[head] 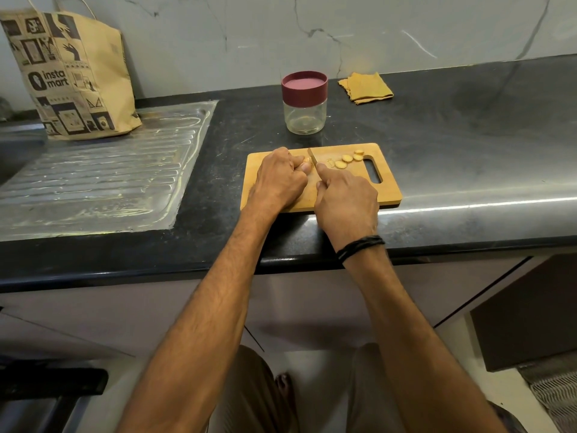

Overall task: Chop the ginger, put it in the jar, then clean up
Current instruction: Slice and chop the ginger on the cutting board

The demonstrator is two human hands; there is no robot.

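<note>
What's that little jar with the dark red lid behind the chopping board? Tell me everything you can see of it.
The jar is short, round and clear, glass or plastic by its look, with a wide maroon lid closed on top. It looks empty. It stands upright on the dark countertop, just beyond the far edge of the wooden cutting board without touching it, and left of a folded yellow cloth. Only the counter touches it.

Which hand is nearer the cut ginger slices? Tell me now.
Right. The right hand, gripping the knife, sits just in front of the slices; the left hand holds the uncut ginger on the knife's other side.
</note>
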